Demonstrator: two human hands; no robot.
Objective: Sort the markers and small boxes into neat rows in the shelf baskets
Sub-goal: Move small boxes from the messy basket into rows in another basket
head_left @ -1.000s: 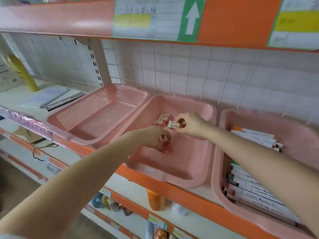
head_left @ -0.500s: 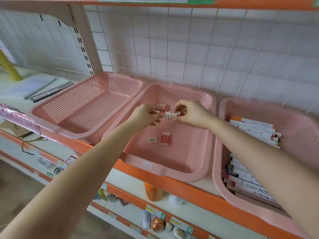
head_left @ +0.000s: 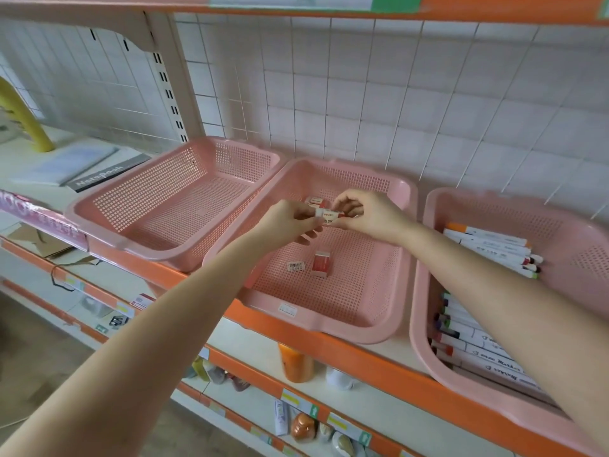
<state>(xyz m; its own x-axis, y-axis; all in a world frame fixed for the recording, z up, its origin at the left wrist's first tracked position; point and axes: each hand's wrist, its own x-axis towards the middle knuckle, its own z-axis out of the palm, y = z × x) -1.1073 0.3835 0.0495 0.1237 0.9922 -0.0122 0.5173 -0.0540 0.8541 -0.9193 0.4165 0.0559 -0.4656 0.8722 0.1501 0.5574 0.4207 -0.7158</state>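
Middle basket (head_left: 333, 333) | small box (head_left: 327, 215) pinched between left hand (head_left: 290, 222), right hand (head_left: 372, 216)

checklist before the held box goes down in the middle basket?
1. Grip on held box: left hand and right hand both pinch it. Ok.
2. Box above middle basket. Ok.
3. Red box and barcode box in a row with back box. Not ok, lying apart.
4. Free spot beside back box. Cannot tell, hands hide it.
5. Markers out of the way. Ok.
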